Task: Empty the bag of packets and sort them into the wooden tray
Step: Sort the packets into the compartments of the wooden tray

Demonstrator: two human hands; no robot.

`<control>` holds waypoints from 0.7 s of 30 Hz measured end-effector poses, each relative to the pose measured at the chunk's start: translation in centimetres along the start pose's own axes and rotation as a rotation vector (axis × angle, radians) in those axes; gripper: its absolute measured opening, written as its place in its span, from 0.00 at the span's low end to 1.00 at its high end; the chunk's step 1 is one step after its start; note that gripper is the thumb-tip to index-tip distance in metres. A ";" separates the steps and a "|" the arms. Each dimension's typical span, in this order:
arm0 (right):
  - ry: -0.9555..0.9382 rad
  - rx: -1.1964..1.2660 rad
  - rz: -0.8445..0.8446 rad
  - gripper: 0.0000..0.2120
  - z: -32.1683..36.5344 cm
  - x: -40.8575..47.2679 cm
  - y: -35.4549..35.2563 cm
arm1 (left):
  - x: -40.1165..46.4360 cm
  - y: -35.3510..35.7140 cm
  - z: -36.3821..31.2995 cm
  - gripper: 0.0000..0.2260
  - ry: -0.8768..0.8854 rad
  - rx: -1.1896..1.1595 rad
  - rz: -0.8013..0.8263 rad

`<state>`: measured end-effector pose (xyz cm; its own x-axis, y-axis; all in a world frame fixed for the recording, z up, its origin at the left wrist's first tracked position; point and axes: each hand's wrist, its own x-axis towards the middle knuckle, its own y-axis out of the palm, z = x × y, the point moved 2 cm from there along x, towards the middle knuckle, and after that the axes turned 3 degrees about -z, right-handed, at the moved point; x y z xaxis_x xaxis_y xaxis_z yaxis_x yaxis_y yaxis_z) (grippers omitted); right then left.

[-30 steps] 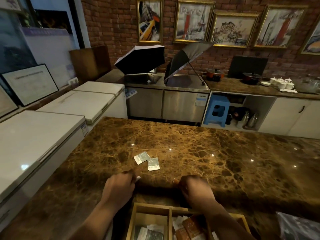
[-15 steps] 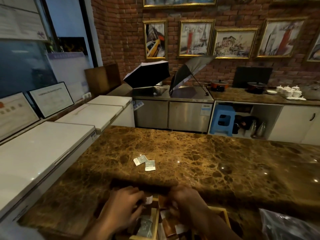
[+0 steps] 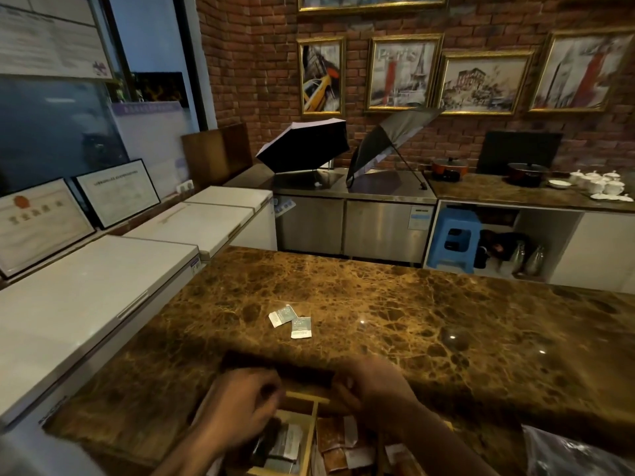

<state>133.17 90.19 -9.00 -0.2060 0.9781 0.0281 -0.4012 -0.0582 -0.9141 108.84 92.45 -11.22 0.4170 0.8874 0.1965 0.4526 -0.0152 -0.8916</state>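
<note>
The wooden tray point(image 3: 312, 428) sits at the counter's near edge, cut off by the frame's bottom. Its left compartment holds grey-white packets point(image 3: 289, 445). The compartment to its right holds brown packets point(image 3: 334, 441). My left hand point(image 3: 240, 408) hovers over the left compartment with its fingers curled down; blur hides whether it holds a packet. My right hand point(image 3: 372, 389) is curled over the tray's far edge, and nothing shows in it. Two green-white packets point(image 3: 282, 315) point(image 3: 301, 327) lie loose on the counter beyond the tray. The clear plastic bag point(image 3: 567, 455) lies at the bottom right.
The brown marble counter point(image 3: 429, 321) stretches ahead and to the right. White chest freezers point(image 3: 86, 304) border it on the left. Across a gap stand steel cabinets with two open umbrellas point(image 3: 305, 146), a blue stool point(image 3: 455, 240), and a back counter with pots and cups.
The camera tilted up, so the tray slid lower in view. Both hands came back from the counter to over the tray. The two loose packets stayed where they were.
</note>
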 end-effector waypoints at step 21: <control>0.084 -0.113 0.084 0.27 0.1 16.5 9.0 | 15.1 6.6 12.2 0.35 0.069 0.310 0.059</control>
<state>126.08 105.81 -16.75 -0.1573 0.9843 -0.0802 -0.2817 -0.1225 -0.9516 108.55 111.35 -19.12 0.4928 0.8555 0.1590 0.1692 0.0850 -0.9819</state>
